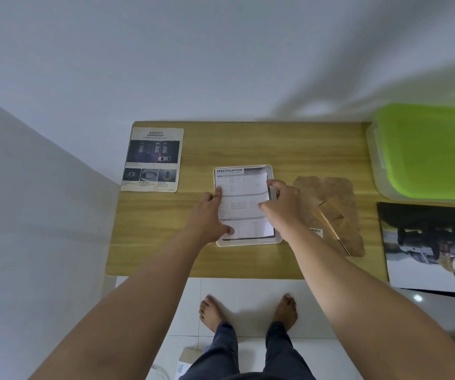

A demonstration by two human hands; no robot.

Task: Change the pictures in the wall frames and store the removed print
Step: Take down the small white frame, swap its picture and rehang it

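Observation:
A white picture frame (pixel 248 242) lies flat in the middle of the wooden table (pixel 248 144). A "SPECIFICATION" print (pixel 241 187) lies inside it. My left hand (pixel 212 215) presses the print's left edge with straight fingers and the thumb near its lower left corner. My right hand (pixel 281 204) holds the print's right edge, fingers curled over it at the frame's side. A "SAFETY" print (pixel 153 159) lies at the table's far left. The frame's brown backing board (pixel 330 212) lies to the right of the frame.
A clear storage box with a green lid (pixel 429 149) stands at the far right. A large photo print (pixel 434 248) lies at the right edge of the table. The wall runs along the table's far edge. My bare feet stand on white floor tiles below.

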